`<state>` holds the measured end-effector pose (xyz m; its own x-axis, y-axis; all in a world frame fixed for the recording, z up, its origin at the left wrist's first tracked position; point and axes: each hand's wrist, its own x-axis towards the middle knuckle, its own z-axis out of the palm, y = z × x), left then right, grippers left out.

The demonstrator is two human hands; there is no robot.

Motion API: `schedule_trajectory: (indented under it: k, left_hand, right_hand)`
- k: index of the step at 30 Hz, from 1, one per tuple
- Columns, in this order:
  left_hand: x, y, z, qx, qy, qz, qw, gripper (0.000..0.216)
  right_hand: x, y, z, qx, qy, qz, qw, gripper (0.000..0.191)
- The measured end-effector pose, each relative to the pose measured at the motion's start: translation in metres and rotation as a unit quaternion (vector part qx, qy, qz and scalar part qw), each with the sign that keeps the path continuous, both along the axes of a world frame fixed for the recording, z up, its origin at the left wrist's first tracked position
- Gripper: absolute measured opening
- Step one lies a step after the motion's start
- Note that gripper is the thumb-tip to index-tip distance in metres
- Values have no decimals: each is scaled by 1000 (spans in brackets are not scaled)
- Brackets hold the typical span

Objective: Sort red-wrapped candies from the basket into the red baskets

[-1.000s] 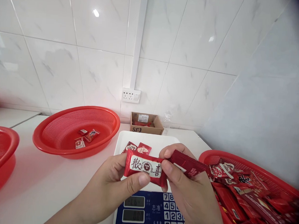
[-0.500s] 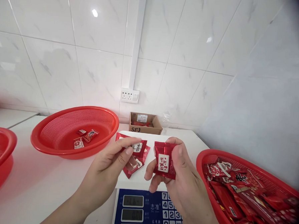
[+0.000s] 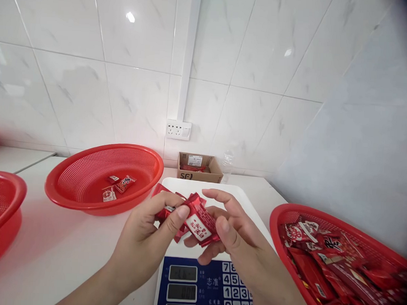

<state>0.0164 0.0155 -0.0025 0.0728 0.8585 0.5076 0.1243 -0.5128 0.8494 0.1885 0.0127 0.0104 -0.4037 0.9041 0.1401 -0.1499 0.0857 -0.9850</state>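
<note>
My left hand (image 3: 152, 227) pinches a small red snack packet (image 3: 200, 227) with a white label between thumb and fingers. More red packets (image 3: 160, 191) are bunched behind its fingers, partly hidden. Close by on the right, my right hand (image 3: 233, 227) has its fingers apart, some of them behind the packet and the thumb near its right edge. Whether those fingertips touch the wrapper is hard to see. Both hands are above a weighing scale with a white pan (image 3: 245, 204) and a blue keypad panel (image 3: 211, 291).
A red basket (image 3: 278, 220) full of red packets stands at the right. Another red basket (image 3: 87, 164) at the left holds a few packets, and a third (image 3: 2, 210) is cut off at the left edge. Against the tiled wall sits a cardboard box (image 3: 202, 176) beside clear plastic (image 3: 227, 163).
The packet from my right hand has moved left and tilted, and my left thumb now grips it. My right fingers have spread.
</note>
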Motion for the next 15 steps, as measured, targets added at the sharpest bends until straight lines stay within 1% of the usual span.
schedule_trajectory:
  k: [2,4,6,10,15]
  left_hand:
    - [-1,0,0,-9,-37,0,999,19]
    - [-2,0,2,-22,-56,-5,998,18]
    - [-2,-1,3,-36,-64,-14,997,18]
    - [-2,-1,4,-57,-74,-35,995,19]
    - [-3,0,3,-59,-78,-39,994,21]
  right_hand:
    - [2,0,1,15,-24,-14,999,42]
    - [3,0,3,31,-56,-27,998,29]
    - [3,-2,4,39,-75,-50,995,19]
    - [0,-6,5,50,-75,-87,992,18]
    - [-4,-8,4,44,-53,-92,993,19]
